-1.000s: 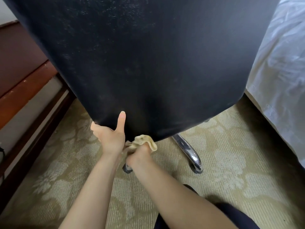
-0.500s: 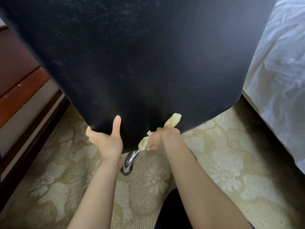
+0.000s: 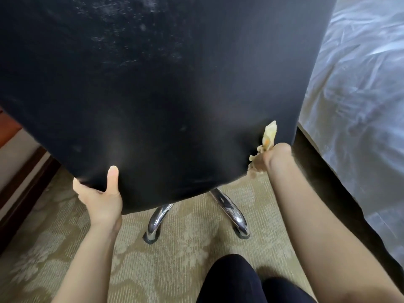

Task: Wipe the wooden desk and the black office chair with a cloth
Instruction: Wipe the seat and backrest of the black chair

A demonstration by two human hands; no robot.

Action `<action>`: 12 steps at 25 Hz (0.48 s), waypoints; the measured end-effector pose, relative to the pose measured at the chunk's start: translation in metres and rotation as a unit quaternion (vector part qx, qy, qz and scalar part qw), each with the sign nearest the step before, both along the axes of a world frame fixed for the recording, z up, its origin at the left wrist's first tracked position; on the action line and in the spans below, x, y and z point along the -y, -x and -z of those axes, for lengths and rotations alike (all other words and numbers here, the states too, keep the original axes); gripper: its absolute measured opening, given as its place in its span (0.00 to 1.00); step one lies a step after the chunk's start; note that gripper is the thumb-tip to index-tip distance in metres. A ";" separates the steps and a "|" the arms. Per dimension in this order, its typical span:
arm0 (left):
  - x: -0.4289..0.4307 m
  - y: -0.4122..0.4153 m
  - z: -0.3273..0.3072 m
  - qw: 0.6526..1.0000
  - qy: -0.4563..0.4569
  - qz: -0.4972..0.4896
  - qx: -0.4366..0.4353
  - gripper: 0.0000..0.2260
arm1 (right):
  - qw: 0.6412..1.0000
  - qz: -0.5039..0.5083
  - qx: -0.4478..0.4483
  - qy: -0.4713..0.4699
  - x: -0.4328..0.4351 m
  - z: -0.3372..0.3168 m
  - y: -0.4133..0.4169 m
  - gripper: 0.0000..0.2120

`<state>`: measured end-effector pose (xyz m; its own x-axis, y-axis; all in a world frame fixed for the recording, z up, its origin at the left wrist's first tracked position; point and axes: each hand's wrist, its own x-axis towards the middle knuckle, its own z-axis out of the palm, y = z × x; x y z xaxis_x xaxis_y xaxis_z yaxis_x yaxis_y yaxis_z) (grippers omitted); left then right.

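- At the far left edge I see one small piece of the wooden desk, red-brown; most of it is outside the view.
- Below it, one dark wooden strip runs along the foot of the wall, down to the carpet, which is beige with a pale flower pattern.
- My left hand grips the lower left edge of the black office chair. The thumb lies straight up on the near face of the backrest; the other fingers go behind the edge, and only one of them shows a little at the left.
- The one chair stands in the middle and its backrest fills most of the view, with some pale dusty marks near the top.
- Under the backrest, two chrome legs reach down to the carpet, one left and one right, each with a dark foot.
- At the near edge, my two knees in dark trousers.
- One cloth, yellowish and crumpled, is touching the lower right edge of the backrest; one end stands up above my fist and one hangs below.
- My right hand is closed tight around this cloth; its fingers are hidden from me.
- At the right, one bed with a white wrinkled sheet, just beside the chair.
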<state>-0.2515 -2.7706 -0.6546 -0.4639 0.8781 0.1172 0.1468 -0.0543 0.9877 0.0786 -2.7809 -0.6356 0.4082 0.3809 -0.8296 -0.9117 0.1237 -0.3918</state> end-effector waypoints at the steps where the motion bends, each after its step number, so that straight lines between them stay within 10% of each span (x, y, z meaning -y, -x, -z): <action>1: -0.003 0.004 -0.001 1.000 -0.004 0.004 -0.009 0.34 | 0.998 0.031 -0.008 -0.045 0.003 -0.002 -0.010 0.20; 5: -0.008 0.007 -0.001 0.997 0.033 -0.064 -0.002 0.38 | 0.970 -0.006 0.205 -0.128 0.010 -0.006 -0.036 0.29; 8: 0.011 -0.032 -0.010 0.987 -0.003 -0.152 -0.054 0.36 | 0.881 -0.011 0.444 -0.164 0.011 -0.018 -0.025 0.30; 10: 0.030 -0.072 -0.017 0.973 -0.131 -0.087 -0.171 0.32 | 0.751 -0.011 0.646 -0.135 0.014 -0.018 0.000 0.29; 12: 0.044 -0.112 -0.026 0.933 -0.232 0.034 -0.272 0.29 | 0.537 -0.076 0.838 -0.061 0.017 -0.012 0.024 0.24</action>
<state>-0.1395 -2.8146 -0.6284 -0.1701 0.6999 0.6937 0.6010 -0.4842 0.6359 0.0547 -2.7981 -0.6237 0.4987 0.5253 0.6895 0.7062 0.2149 -0.6746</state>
